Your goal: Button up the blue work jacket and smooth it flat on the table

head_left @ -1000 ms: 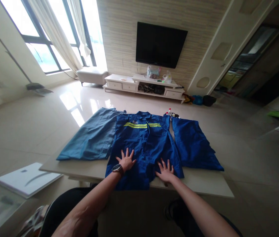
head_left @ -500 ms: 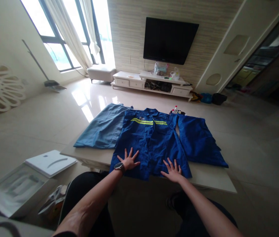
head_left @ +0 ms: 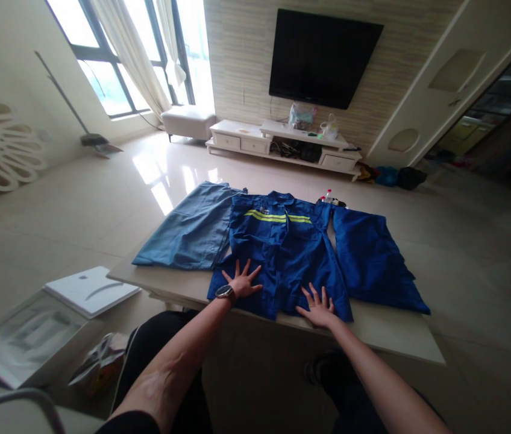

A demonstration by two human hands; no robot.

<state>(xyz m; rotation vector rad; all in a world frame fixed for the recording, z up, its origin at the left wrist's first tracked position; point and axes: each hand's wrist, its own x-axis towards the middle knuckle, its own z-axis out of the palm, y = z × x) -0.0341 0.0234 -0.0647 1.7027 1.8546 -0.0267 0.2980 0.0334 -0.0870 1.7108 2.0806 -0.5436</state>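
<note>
A dark blue work jacket [head_left: 285,253] with a yellow reflective stripe lies flat on a pale low table [head_left: 386,337], collar away from me. My left hand [head_left: 243,281], a watch on its wrist, rests open with fingers spread on the jacket's lower left hem. My right hand [head_left: 317,307] lies open and flat on the lower right hem, near the table's front edge. One sleeve [head_left: 375,262] spreads out to the right. A lighter grey-blue garment [head_left: 190,232] lies left of the jacket, partly under it.
A small bottle [head_left: 328,196] and dark bits sit at the table's far edge. White boxes [head_left: 90,289] stand on the floor at left. A TV [head_left: 323,57] hangs above a white cabinet [head_left: 282,141] across a glossy tiled floor.
The jacket has slid further onto the table; its hem no longer hangs over the front edge. Both flat hands moved forward with it. The view shifted right and up.
</note>
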